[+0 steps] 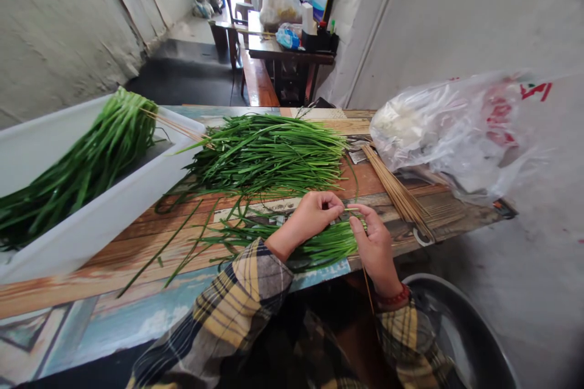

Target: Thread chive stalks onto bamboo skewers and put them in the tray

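Note:
My left hand (314, 219) is closed in a pinch at the pale end of a garlic chive stem (351, 209). Just right of it, my right hand (373, 243) has its fingers curled around a thin bamboo skewer (367, 282), which slants down below the palm. The stem bridges the fingertips of both hands; whether the skewer pierces it is hidden by the fingers. Beneath and between my hands lies a small bunch of garlic chives (331, 246), white ends to the right. A larger heap of garlic chives (274, 155) is spread on the table beyond.
A white tub (114, 209) at left holds skewered chives (104, 140). Bare skewers (396, 188) lie at right beside a clear plastic bag (451, 127). Loose chive leaves (159, 249) are on the wooden table (109, 267). A metal basin (460, 316) sits below right.

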Motion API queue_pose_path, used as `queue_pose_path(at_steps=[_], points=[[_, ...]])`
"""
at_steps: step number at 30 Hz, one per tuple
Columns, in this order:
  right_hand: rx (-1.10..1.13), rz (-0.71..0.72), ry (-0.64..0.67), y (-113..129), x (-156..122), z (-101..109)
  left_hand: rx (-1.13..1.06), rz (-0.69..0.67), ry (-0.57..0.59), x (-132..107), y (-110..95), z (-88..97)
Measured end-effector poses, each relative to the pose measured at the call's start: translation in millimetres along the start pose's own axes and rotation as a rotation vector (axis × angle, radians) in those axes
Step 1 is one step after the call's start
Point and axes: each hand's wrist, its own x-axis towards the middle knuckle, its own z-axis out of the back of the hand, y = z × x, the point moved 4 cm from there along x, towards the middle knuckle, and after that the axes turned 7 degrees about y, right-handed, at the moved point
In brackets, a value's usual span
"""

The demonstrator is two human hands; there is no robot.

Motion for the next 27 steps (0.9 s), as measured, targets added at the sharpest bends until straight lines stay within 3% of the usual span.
queue_pose_path(at_steps=[10,27], points=[[0.028,-0.011,-0.024,-7.1,-0.5,-2.8,-0.020,-0.003,0.004,-0.3,-2.4,-1.5],[-0.022,0.013,-0.004,1.3,0.8,-1.1,0.026,-0.054,0.010,1.6,1.9,0.2]])
